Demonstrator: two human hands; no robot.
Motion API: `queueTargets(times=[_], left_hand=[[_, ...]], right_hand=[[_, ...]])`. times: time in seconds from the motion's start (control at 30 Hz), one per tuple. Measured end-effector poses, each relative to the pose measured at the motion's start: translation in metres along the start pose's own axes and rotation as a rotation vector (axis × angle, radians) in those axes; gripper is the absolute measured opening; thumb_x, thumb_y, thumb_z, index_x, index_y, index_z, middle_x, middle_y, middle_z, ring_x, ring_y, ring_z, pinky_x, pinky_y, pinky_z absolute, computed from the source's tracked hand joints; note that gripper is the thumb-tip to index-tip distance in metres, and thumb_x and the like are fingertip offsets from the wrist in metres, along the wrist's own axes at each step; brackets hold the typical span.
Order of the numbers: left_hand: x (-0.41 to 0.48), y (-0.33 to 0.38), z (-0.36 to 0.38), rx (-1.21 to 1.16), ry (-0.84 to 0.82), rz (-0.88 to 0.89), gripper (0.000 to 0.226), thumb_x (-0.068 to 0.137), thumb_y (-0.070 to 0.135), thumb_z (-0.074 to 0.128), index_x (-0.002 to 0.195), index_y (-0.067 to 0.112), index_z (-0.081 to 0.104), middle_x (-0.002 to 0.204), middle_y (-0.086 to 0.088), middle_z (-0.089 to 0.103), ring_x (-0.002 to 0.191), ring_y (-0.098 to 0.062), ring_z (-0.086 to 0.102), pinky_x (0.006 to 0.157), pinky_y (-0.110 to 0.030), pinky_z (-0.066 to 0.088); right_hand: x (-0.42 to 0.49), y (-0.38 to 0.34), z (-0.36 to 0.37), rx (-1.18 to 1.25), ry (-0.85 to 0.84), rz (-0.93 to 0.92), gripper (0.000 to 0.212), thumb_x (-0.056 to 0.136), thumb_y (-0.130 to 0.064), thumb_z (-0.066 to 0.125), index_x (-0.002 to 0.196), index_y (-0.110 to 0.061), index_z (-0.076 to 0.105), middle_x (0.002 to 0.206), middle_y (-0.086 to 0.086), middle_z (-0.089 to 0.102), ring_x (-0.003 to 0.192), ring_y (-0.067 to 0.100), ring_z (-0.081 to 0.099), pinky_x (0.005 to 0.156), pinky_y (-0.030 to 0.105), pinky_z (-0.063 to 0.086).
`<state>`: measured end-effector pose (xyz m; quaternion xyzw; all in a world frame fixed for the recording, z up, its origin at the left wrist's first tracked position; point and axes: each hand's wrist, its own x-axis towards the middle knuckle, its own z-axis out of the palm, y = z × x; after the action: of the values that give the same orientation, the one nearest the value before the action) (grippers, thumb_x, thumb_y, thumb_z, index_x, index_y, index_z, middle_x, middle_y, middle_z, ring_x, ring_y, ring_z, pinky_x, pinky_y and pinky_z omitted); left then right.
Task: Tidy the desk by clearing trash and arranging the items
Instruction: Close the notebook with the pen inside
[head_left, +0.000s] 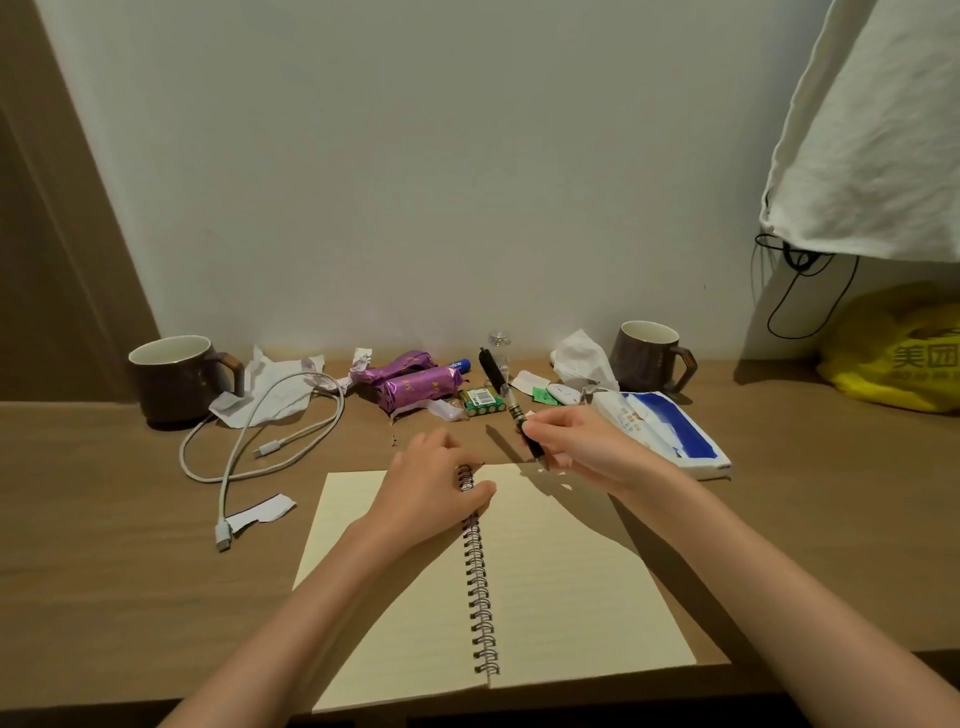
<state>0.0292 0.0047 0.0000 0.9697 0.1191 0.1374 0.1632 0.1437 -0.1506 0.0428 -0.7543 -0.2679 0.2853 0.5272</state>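
Right hand (569, 441) pinches pen (500, 385), centre frame, just above notebook (571, 571) top edge. Pen axis slants upper left to lower right, tip down. Left hand (434, 491) grips notebook at spiral, fingers curled. Purple wrappers (410, 384) lie beyond, at desk (104, 519) back.

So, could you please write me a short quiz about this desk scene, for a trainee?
1. True or false: the right hand holds a black pen.
2. How many mugs stand on the desk? A one, B two, C three.
3. Fill in: the left hand holds the open ___ at its spiral.
Key: 1 true. 2 B: left mug, right mug. 3 notebook.
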Motion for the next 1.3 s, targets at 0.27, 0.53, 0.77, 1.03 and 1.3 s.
queueTargets(times=[0.27,0.53,0.77,1.03,1.3], left_hand=[[0.002,-0.005,0.010,-0.114,0.094,-0.007,0.032,0.083,0.050,0.059,0.108,0.032,0.066,0.102,0.011,0.058,0.102,-0.012,0.048,0.084,-0.033,0.040],[0.016,-0.004,0.011,-0.419,0.065,-0.139,0.011,0.084,0.032,0.065,0.074,0.036,0.066,0.079,0.020,0.065,0.083,-0.005,0.062,0.087,-0.043,0.051],[0.028,0.001,0.013,-0.376,-0.019,-0.252,0.017,0.090,0.036,0.057,0.081,0.028,0.071,0.089,0.014,0.067,0.100,-0.011,0.057,0.089,-0.033,0.026],[0.033,0.003,0.023,-0.280,-0.010,-0.377,0.033,0.087,0.038,0.051,0.076,0.020,0.076,0.090,0.002,0.070,0.102,-0.023,0.049,0.078,-0.033,0.026],[0.037,0.005,0.023,-0.249,-0.010,-0.432,0.031,0.088,0.038,0.052,0.081,0.019,0.075,0.080,0.003,0.061,0.101,-0.022,0.042,0.078,-0.033,0.025]], right_hand=[[-0.027,0.009,0.003,-0.246,0.077,0.102,0.011,0.091,-0.025,0.063,0.099,-0.023,0.071,0.082,0.000,0.071,0.063,0.009,0.058,0.062,0.023,0.049],[-0.022,0.009,0.022,-0.365,0.155,0.066,0.021,0.092,-0.025,0.063,0.112,-0.021,0.066,0.078,-0.008,0.067,0.054,0.001,0.058,0.044,0.010,0.041],[-0.016,0.012,0.038,-0.505,0.233,-0.043,0.022,0.087,-0.022,0.065,0.109,-0.019,0.062,0.083,-0.001,0.070,0.069,0.010,0.067,0.070,0.030,0.059],[-0.023,0.011,0.038,-0.573,0.201,0.002,0.018,0.084,-0.025,0.069,0.100,-0.020,0.063,0.085,-0.002,0.068,0.069,0.008,0.068,0.066,0.026,0.058],[-0.035,0.007,0.033,-0.443,0.072,0.151,0.017,0.084,-0.021,0.072,0.096,-0.012,0.064,0.074,-0.004,0.070,0.055,0.007,0.069,0.044,0.013,0.047]])
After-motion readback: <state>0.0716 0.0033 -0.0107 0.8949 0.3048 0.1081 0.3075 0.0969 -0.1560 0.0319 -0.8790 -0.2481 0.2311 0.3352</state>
